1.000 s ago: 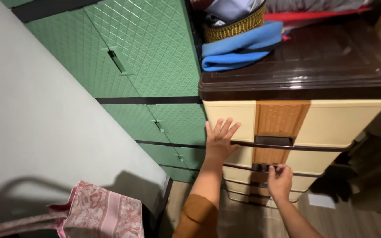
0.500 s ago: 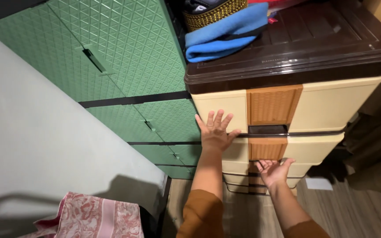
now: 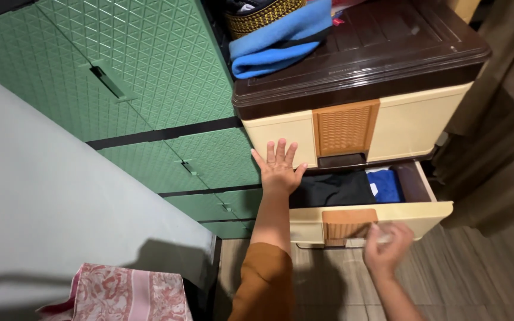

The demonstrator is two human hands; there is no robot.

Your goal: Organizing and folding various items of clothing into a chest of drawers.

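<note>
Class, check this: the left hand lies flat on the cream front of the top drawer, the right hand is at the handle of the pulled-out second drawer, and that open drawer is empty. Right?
Not quite. In the head view, the second drawer is not empty: dark folded clothes and a blue folded piece lie in it. The rest stands: left hand flat on the top drawer, right hand at the handle.

drawer | cream, woven tan handle panel | second from top, pulled open | folded dark and blue clothes inside

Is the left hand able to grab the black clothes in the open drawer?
Probably yes: the left hand presses the top drawer front right beside the black clothes, and the pulled-out drawer leaves them uncovered.
</note>
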